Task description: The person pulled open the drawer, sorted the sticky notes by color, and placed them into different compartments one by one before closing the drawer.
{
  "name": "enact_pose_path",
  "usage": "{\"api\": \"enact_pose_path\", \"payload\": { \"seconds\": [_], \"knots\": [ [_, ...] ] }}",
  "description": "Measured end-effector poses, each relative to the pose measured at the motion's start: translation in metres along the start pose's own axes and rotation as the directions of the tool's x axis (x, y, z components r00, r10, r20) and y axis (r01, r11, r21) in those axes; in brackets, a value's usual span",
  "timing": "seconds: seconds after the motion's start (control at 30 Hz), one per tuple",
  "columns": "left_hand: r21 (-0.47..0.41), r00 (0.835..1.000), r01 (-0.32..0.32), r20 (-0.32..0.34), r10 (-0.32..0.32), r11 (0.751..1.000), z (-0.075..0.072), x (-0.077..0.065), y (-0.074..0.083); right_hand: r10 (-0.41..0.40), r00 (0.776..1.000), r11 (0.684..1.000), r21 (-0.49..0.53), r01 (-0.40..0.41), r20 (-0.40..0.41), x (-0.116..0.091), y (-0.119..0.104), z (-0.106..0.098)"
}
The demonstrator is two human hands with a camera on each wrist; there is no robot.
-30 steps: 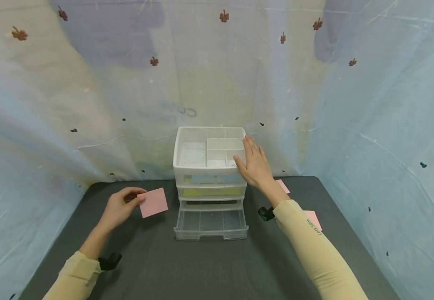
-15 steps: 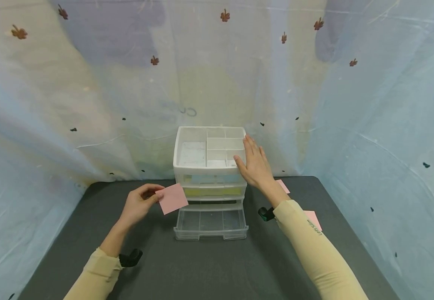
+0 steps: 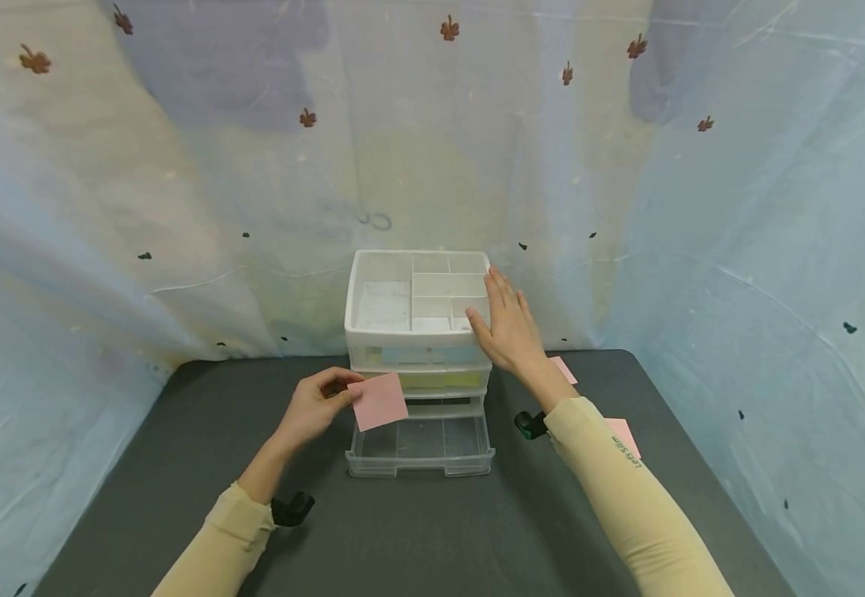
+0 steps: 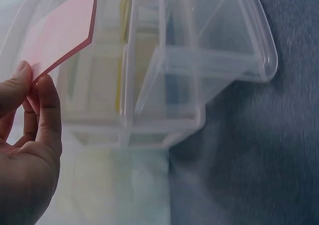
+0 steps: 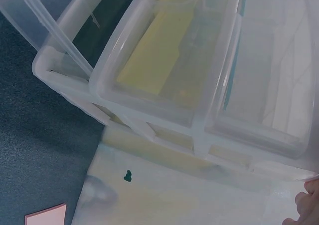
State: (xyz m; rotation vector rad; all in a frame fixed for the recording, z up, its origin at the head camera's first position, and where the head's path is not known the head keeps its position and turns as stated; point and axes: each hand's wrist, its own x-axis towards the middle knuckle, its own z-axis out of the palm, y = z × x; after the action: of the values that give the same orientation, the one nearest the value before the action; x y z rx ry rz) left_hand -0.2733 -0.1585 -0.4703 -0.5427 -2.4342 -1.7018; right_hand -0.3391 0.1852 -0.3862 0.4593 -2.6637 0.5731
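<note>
In the head view, a white plastic drawer unit (image 3: 419,340) stands at the back middle of the table. Its clear bottom drawer (image 3: 443,452) is pulled out, while the upper drawers are in. Thumb and fingers of my left hand (image 3: 311,412) pinch a pink sticky note pad (image 3: 381,403) by its left edge, above the drawer's left part. The left wrist view shows the thickness of the pad (image 4: 62,28). My right hand (image 3: 512,333) rests with straight fingers against the top right edge of the unit. Only some fingertips (image 5: 308,200) appear in the right wrist view.
Two more pink sticky note pads lie on the dark table (image 3: 402,539): one pad (image 3: 563,371) behind my right wrist, another pad (image 3: 623,436) partly under the right forearm. Yellow contents (image 5: 154,60) show through a middle drawer. A patterned curtain (image 3: 432,166) hangs behind.
My left hand has carried the pink sticky note pad rightward, from beside the unit to above the pulled-out drawer. The right hand has stayed on the unit's edge.
</note>
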Motion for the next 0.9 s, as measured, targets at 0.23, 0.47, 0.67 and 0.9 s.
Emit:
{"api": "enact_pose_path", "payload": {
  "seconds": [0.23,0.47,0.67,0.9],
  "knots": [
    [-0.029,0.997,0.035,0.068,-0.033,0.999,0.025,0.008,0.001,0.001,1.0,1.0,-0.002,-0.001,0.0,0.0,0.001,0.0],
    [-0.032,0.989,0.019,0.148,-0.014,0.999,0.046,0.014,0.005,-0.002,1.0,1.0,-0.008,0.002,-0.004,0.001,0.002,0.001],
    [-0.063,0.979,-0.002,0.203,0.015,0.998,0.066,0.018,0.005,-0.007,1.0,1.0,-0.005,0.007,-0.005,0.001,0.001,0.001],
    [-0.053,0.968,-0.003,0.25,0.016,0.999,0.091,0.02,0.0,-0.008,1.0,1.0,-0.017,0.008,-0.014,0.002,0.002,0.002]
  ]
}}
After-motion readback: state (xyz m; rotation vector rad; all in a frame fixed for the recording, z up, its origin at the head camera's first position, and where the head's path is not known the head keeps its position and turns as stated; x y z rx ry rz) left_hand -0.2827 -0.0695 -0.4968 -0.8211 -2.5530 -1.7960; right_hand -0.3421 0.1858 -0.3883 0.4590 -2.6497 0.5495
